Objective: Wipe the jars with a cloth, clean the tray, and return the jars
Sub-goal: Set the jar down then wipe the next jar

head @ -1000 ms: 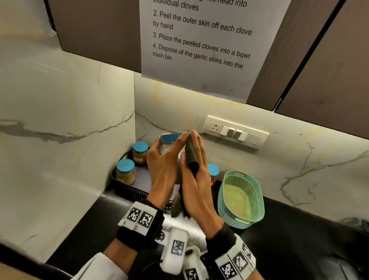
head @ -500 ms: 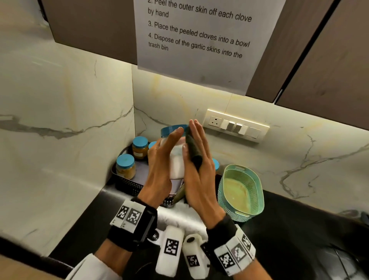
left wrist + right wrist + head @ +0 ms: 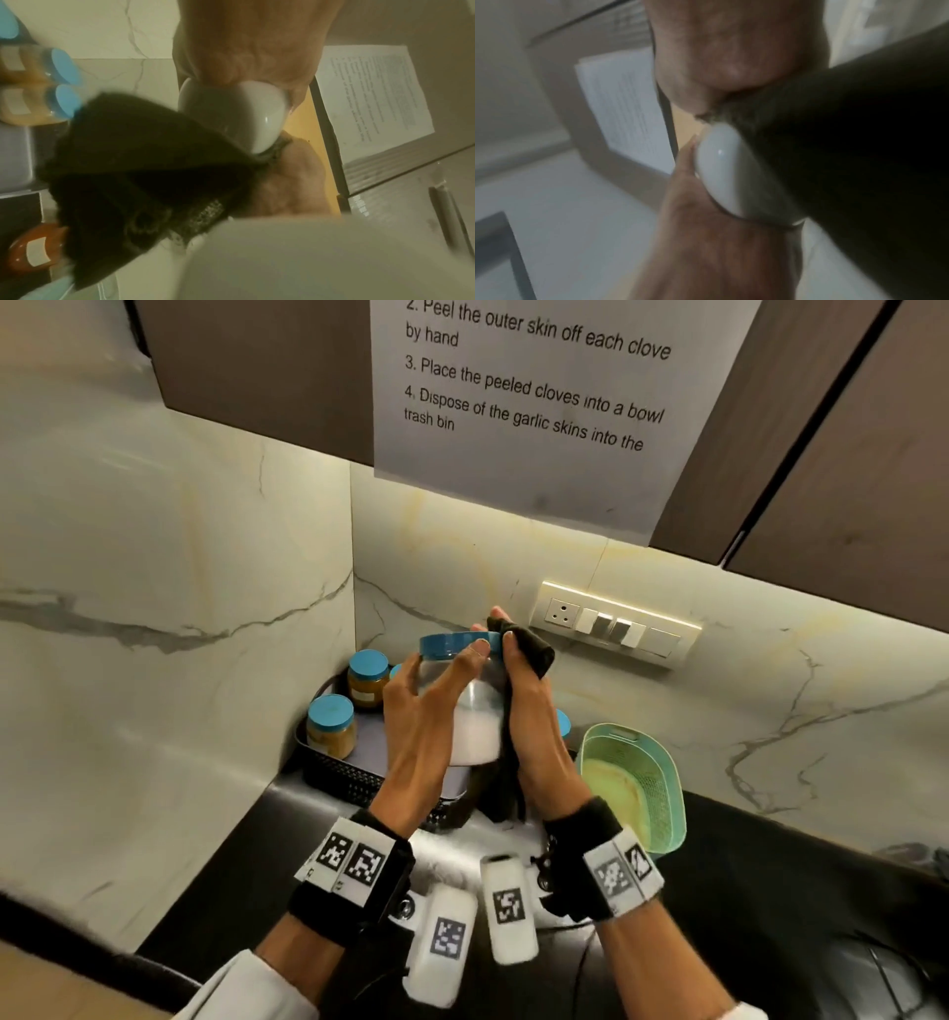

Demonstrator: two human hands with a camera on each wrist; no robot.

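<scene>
My left hand [image 3: 429, 711] grips a clear jar [image 3: 475, 729] with a blue lid [image 3: 452, 645] and white powder in its bottom, held up above the black tray [image 3: 336, 773]. My right hand [image 3: 531, 706] holds a dark cloth [image 3: 531, 652] against the jar's right side, fingers bent over it near the lid. The cloth's tail hangs below the jar. In the left wrist view the jar's base [image 3: 231, 113] shows beside the cloth [image 3: 144, 162]. The right wrist view shows the jar [image 3: 721, 172] against the cloth [image 3: 847, 162].
Two blue-lidded jars [image 3: 331, 726] [image 3: 367, 677] of tan paste stand in the tray in the wall corner. Another blue lid [image 3: 563, 724] peeks out behind my right hand. A green basket [image 3: 637, 783] sits to the right on the dark counter. A switch plate [image 3: 613, 624] is on the wall.
My right hand went from flat against the jar to bent over it near the lid, with the cloth bunched higher. The left hand kept its grip on the jar.
</scene>
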